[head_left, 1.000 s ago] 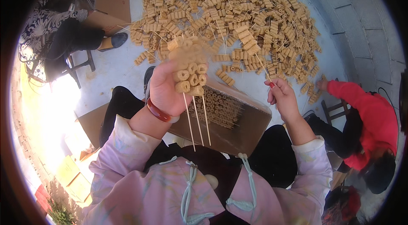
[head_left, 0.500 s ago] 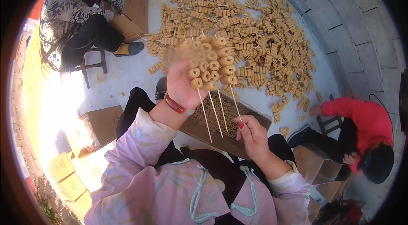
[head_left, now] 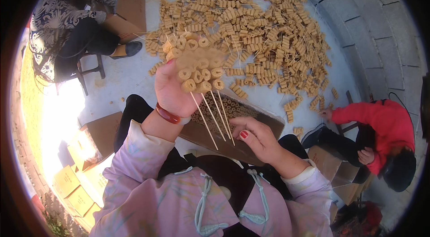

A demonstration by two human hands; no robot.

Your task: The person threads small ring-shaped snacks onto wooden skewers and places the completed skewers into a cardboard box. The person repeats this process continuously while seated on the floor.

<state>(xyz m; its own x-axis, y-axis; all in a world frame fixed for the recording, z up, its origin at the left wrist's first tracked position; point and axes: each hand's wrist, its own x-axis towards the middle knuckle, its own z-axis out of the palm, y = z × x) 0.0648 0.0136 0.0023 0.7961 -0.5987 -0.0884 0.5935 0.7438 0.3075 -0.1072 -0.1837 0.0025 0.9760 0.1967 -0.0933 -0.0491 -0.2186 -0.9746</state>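
My left hand (head_left: 172, 91) is wrapped around a bunch of skewers (head_left: 198, 76) threaded with tan, ring-shaped puffed snack pieces. Part of the bunch is blurred. Several bare wooden stick ends slant down toward my right hand (head_left: 256, 137). That hand's fingers are loosely bent beside the lower stick ends, thumb apart from the forefinger, gripping nothing that I can see. Whether a fingertip touches a stick, I cannot tell. Below both hands is an open cardboard box (head_left: 273, 125), packed with upright skewers whose ring ends show.
A big heap of snack skewers (head_left: 273, 35) covers the floor ahead. At left, a person in a patterned top (head_left: 62, 22) sits by a cardboard box (head_left: 132, 6). A person in red (head_left: 376, 120) bends at right. More boxes (head_left: 74, 183) stand lower left; a block wall (head_left: 367, 26) curves at right.
My right hand has let go of the skewer it pinched, which now sits closer in with the bunch. My left hand has moved slightly left and tilted the bunch.
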